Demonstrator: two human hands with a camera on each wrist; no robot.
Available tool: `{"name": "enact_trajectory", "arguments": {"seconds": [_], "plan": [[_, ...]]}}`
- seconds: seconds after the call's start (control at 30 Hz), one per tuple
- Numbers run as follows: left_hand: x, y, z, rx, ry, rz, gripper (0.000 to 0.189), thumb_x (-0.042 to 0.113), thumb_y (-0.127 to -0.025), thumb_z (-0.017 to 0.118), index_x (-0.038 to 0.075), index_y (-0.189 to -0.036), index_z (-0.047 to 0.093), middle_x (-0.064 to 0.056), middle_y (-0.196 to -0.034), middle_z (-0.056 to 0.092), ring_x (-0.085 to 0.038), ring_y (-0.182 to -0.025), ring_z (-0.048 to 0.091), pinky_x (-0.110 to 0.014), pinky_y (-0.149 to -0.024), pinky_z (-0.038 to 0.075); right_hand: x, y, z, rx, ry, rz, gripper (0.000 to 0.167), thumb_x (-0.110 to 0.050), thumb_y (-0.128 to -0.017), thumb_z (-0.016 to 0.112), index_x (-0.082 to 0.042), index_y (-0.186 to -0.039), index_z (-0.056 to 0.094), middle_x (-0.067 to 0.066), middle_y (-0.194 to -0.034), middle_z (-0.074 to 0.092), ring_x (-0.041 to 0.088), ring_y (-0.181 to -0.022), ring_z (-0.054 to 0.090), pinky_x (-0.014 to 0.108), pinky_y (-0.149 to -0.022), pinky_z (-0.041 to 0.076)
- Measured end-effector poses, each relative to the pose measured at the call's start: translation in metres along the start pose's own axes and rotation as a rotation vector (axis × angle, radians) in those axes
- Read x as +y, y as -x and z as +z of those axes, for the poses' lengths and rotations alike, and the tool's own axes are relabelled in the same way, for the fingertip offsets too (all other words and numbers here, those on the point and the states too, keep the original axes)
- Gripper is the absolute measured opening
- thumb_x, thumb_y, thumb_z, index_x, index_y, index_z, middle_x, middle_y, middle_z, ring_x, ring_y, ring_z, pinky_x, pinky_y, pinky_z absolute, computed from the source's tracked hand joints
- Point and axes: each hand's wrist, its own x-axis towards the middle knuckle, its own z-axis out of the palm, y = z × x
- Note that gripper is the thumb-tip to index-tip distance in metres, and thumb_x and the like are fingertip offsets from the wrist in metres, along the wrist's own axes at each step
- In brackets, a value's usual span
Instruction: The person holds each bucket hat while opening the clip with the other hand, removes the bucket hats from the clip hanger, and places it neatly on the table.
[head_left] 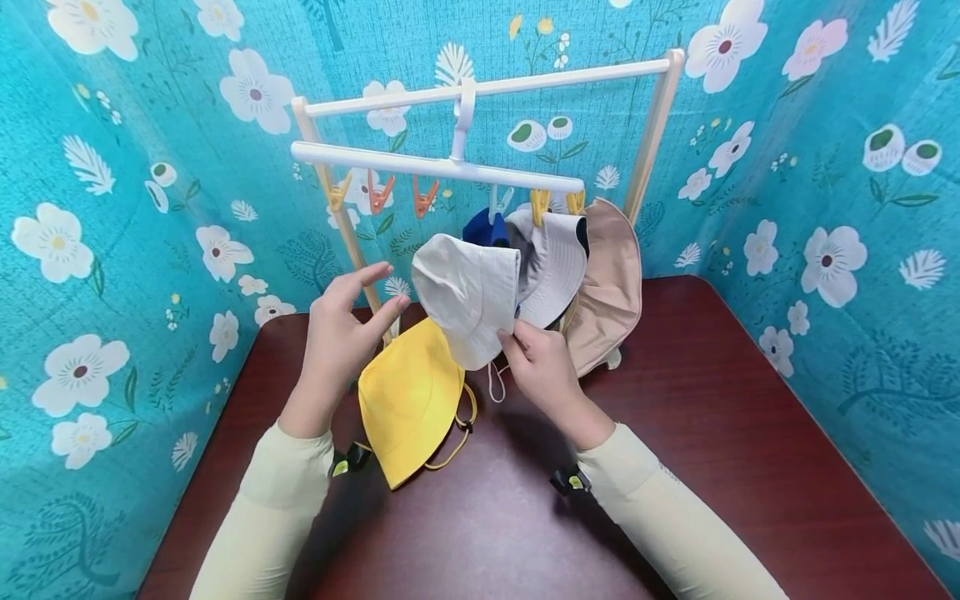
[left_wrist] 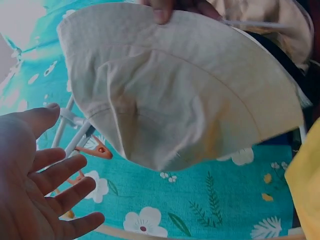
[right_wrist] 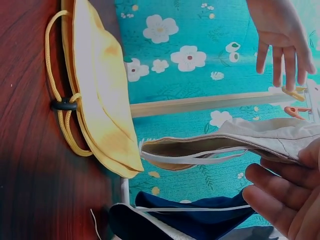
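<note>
My right hand (head_left: 545,367) pinches the brim of a white bucket hat (head_left: 467,292), holding it up in front of the hanger; its thin white cord (right_wrist: 200,159) dangles below. To the left, my left hand (head_left: 337,337) is raised with thumb and fingers spread, apart from the hat and holding nothing. The left wrist view shows that palm (left_wrist: 30,185) beside the hat's crown. A yellow bucket hat (head_left: 414,400) with a cord and black toggle sits on the table between my forearms. Overhead is a white clip hanger (head_left: 435,162) with orange clips (head_left: 381,193) at its left.
Yellow clips hold a grey hat (head_left: 551,258) on the hanger's right side. A dark blue hat (head_left: 486,227) and a large beige hat (head_left: 603,287) hang around it. The hanger hooks on a wooden rack (head_left: 652,142) on the dark red table (head_left: 735,467), against floral cloth.
</note>
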Motion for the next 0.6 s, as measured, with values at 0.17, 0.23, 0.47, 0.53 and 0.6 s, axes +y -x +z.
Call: {"name": "enact_trajectory", "arguments": {"seconds": [0.17, 0.23, 0.47, 0.53, 0.6], "plan": [[-0.002, 0.018, -0.005, 0.019, -0.055, 0.069, 0.054, 0.034, -0.090, 0.081, 0.016, -0.138, 0.066, -0.004, -0.133, 0.069, -0.023, -0.128, 0.059, -0.050, -0.104, 0.051, -0.005, 0.002, -0.004, -0.022, -0.015, 0.002, 0.035, -0.011, -0.097, 0.068, -0.015, -0.067, 0.050, -0.009, -0.056, 0.031, 0.006, -0.050, 0.029, 0.024, -0.046, 0.027], [-0.002, 0.023, -0.007, 0.021, -0.062, 0.083, 0.054, 0.032, -0.088, 0.083, 0.016, -0.138, 0.066, -0.005, -0.132, 0.069, -0.024, -0.128, 0.059, -0.051, -0.104, 0.051, -0.007, 0.002, -0.005, -0.027, -0.017, -0.001, 0.038, -0.011, -0.097, 0.068, -0.016, -0.065, 0.047, -0.009, -0.056, 0.030, 0.006, -0.050, 0.029, 0.024, -0.046, 0.027], [-0.004, 0.039, -0.012, 0.047, -0.070, 0.094, 0.055, 0.027, -0.085, 0.086, 0.016, -0.136, 0.068, -0.006, -0.130, 0.070, -0.024, -0.127, 0.059, -0.050, -0.104, 0.051, -0.010, 0.006, -0.010, -0.045, -0.041, -0.016, 0.023, -0.009, -0.096, 0.069, -0.012, -0.074, 0.063, -0.009, -0.056, 0.038, 0.007, -0.052, 0.034, 0.025, -0.049, 0.032], [-0.005, 0.043, -0.012, 0.059, -0.063, 0.086, 0.055, 0.026, -0.085, 0.087, 0.017, -0.135, 0.068, -0.005, -0.129, 0.071, -0.024, -0.126, 0.060, -0.051, -0.102, 0.052, -0.010, 0.007, -0.012, -0.048, -0.047, -0.026, 0.015, -0.008, -0.095, 0.070, -0.011, -0.081, 0.069, -0.008, -0.056, 0.042, 0.008, -0.053, 0.037, 0.025, -0.050, 0.035], [-0.006, 0.047, -0.012, 0.071, -0.052, 0.081, 0.055, 0.025, -0.084, 0.087, 0.018, -0.136, 0.068, -0.004, -0.129, 0.071, -0.024, -0.125, 0.060, -0.050, -0.101, 0.052, -0.010, 0.008, -0.013, -0.049, -0.051, -0.031, 0.013, -0.007, -0.095, 0.070, -0.010, -0.081, 0.070, -0.007, -0.057, 0.045, 0.009, -0.054, 0.040, 0.025, -0.052, 0.037]]}}
